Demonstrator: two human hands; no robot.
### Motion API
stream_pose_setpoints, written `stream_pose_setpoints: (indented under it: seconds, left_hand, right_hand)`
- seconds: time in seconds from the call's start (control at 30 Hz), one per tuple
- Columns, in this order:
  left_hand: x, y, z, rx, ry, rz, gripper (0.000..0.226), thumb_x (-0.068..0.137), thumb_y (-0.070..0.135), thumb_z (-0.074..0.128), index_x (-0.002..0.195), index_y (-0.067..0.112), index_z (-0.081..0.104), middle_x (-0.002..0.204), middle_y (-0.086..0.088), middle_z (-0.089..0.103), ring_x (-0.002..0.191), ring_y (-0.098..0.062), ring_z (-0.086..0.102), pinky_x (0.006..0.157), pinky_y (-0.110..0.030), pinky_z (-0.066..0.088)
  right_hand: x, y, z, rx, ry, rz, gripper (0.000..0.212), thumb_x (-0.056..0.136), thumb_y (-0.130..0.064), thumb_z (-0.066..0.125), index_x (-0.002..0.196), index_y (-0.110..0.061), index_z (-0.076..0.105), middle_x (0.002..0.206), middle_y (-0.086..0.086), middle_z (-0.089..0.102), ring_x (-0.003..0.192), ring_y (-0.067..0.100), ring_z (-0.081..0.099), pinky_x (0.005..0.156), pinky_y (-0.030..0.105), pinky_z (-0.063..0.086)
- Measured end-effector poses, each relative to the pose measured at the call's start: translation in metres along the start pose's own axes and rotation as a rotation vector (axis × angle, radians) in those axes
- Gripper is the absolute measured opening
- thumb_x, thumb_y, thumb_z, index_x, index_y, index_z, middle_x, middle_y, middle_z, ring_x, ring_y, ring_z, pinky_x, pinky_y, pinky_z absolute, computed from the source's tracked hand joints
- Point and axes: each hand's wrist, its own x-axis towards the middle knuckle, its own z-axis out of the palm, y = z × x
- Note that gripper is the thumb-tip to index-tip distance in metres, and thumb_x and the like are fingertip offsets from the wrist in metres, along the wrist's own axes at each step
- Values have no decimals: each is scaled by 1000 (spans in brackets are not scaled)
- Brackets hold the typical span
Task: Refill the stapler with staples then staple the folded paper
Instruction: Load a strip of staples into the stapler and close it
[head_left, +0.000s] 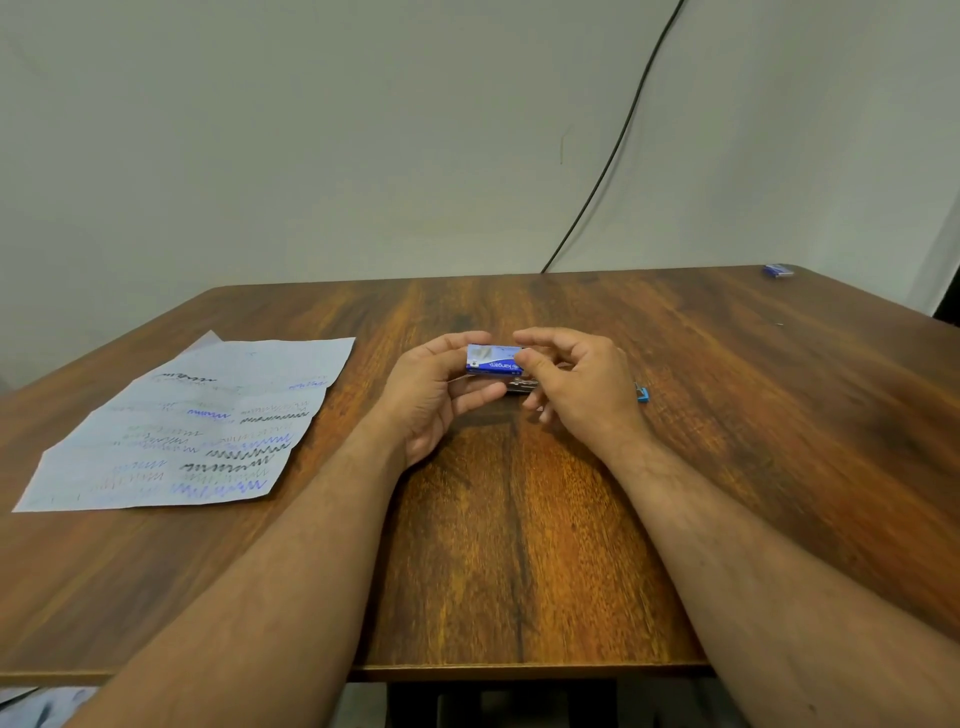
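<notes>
Here, a person sits at a dark brown wooden counter, both bare forearms reaching forward. The left hand cradles a small blue and white cardboard box of staples just above the counter, fingers curled under it and thumb over its top, probably to steady it while it is opened. The right hand meets the box's right end, thumb and forefinger pinching there, the other fingers loosely curled; whether it has drawn anything out is hidden. Beneath the box and the right hand lies a small metal stapler with a blue end, mostly covered, close for refilling. To the left, well apart, a sheet of white paper covered in pen scribbles lies on the counter, waiting to be stapled. A second small blue box sits at the far right corner.
</notes>
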Motion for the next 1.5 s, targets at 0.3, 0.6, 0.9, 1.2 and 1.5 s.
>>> stream_pose_setpoints:
  seconds: [0.3, 0.6, 0.9, 1.2, 1.5]
  left_hand:
    - [5, -1, -1, -44, 155, 8, 8, 98, 0, 56, 101, 7, 57, 93, -18, 72, 66, -18, 75, 58, -22, 61]
    - [5, 0, 0, -81, 176, 22, 16, 97, 0, 42, 104, 6, 55, 97, -22, 70, 73, -23, 75, 69, -27, 64]
    - [2, -6, 7, 125, 131, 66, 25, 92, 3, 68, 113, 6, 58, 91, -16, 77, 72, -18, 74, 66, -27, 63]
    - [7, -6, 1, 62, 212, 96, 21, 97, 8, 61, 118, 6, 57, 91, -17, 76, 73, -24, 76, 63, -31, 63]
    - [4, -7, 5, 56, 249, 110, 25, 102, 13, 56, 125, 4, 55, 101, -21, 74, 73, -25, 77, 60, -29, 63]
  right_hand:
    - [7, -4, 3, 378, -102, 317, 16, 95, 1, 58, 101, -10, 69, 77, 17, 75, 53, 20, 69, 42, 25, 54]
    - [8, -1, 3, 456, -60, 374, 9, 92, -3, 67, 97, -9, 71, 83, 11, 78, 69, 18, 75, 56, 22, 60]
    - [7, -3, 1, 444, -68, 396, 17, 92, 2, 63, 100, -10, 71, 86, 10, 78, 76, 20, 77, 63, 24, 62]
    - [6, -5, 0, 428, -94, 429, 11, 91, 1, 67, 95, -8, 66, 89, 17, 75, 74, 23, 78, 58, 26, 62]
    - [3, -10, 0, 404, -184, 421, 9, 90, 1, 68, 97, -4, 65, 76, 13, 74, 66, 20, 75, 51, 25, 60]
